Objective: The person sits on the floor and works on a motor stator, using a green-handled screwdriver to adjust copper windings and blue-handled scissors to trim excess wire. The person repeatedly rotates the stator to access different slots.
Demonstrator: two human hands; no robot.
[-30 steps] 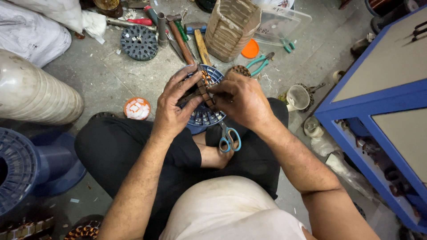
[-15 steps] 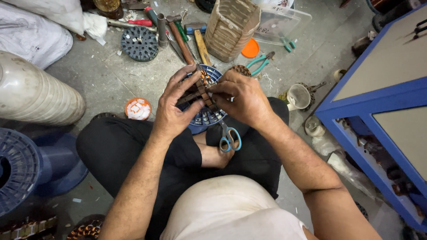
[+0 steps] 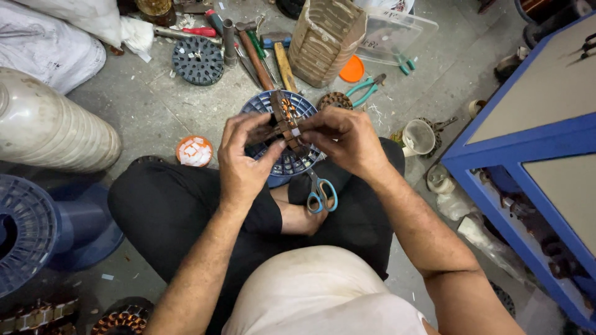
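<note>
Floor: grey concrete, strewn with tools.
Left hand (image 3: 243, 162): closed on wound motor core (image 3: 285, 124).
Right hand (image 3: 347, 139): pinching same core, opposite side.
Below grip: blue slotted disc (image 3: 277, 162), scissors (image 3: 321, 192).
Risk: likely wire snag or a slip dropping the core onto the disc.

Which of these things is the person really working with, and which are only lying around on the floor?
In use:
left hand
right hand
wound motor core, held by both hands
blue round tray right under it

Lying about:
scissors on the lap
green pliers
black slotted disc
orange cup of white bits
red screwdriver
blue spool
</note>
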